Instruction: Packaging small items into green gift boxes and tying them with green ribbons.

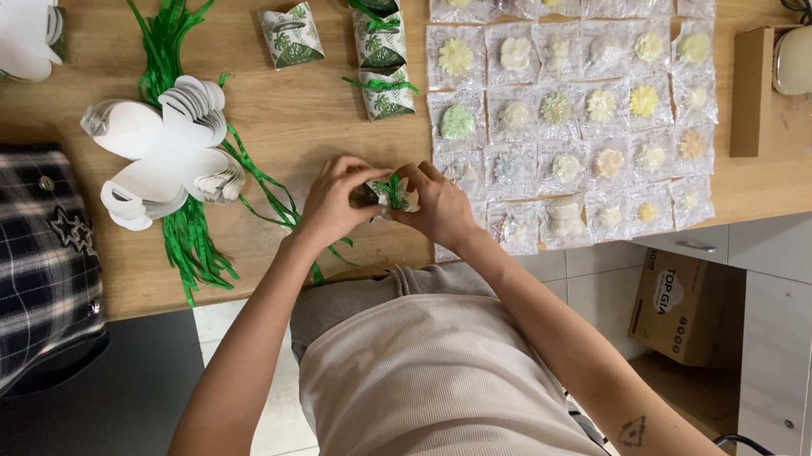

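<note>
Head view shows the left hand (336, 201) and the right hand (441, 205) pressed close together at the near edge of the wooden surface (287, 115), fingers pinching a small green-patterned paper box (384, 194) with a strand of green raffia (394, 191) across its top. It looks light and thin-walled — easily crushed, best held by its folded corners — while the raffia is limp and slippery. Flat white box blanks (168, 153) lie to the left, wrapped flower-shaped pieces (560, 103) to the right.

bright even light, soft shadows, mild edge distortion, sharp focus
</note>
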